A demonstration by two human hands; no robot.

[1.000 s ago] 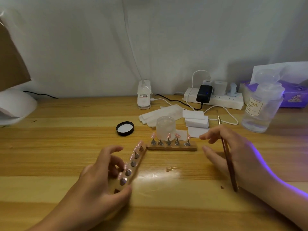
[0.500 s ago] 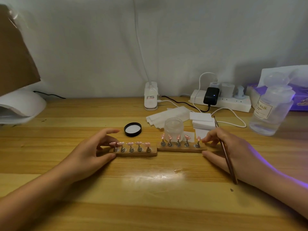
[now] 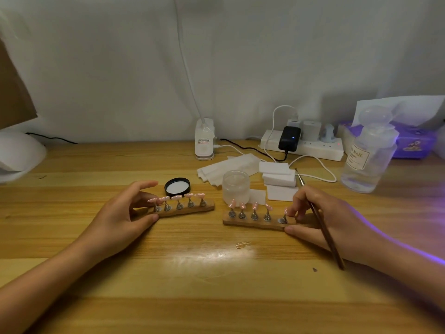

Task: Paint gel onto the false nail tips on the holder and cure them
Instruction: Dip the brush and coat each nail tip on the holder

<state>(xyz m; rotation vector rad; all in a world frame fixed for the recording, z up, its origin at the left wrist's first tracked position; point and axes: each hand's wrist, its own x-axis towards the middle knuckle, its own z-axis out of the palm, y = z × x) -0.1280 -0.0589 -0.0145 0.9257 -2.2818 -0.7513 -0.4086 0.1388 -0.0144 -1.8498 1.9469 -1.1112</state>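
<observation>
Two wooden nail holders lie side by side on the desk, each carrying several pink false nail tips on metal stands. My left hand [image 3: 125,213] grips the left end of the left holder [image 3: 190,210] between thumb and fingers. My right hand [image 3: 320,218] pinches the right end of the right holder [image 3: 252,222] and also holds a thin brown brush [image 3: 322,227] that slants toward me. A frosted gel jar [image 3: 236,186] stands open just behind the right holder, with its black lid [image 3: 177,187] lying behind the left holder.
A white curing lamp [image 3: 16,155] sits at the far left edge. White wipes [image 3: 277,179] and paper lie behind the jar. A power strip [image 3: 303,148], a clip lamp base [image 3: 204,143], a clear liquid bottle [image 3: 368,160] and a purple tissue box [image 3: 414,141] line the back.
My left hand swung the left holder from pointing away from me to lying crosswise, in line with the right holder. My right hand took hold of the right holder's end.
</observation>
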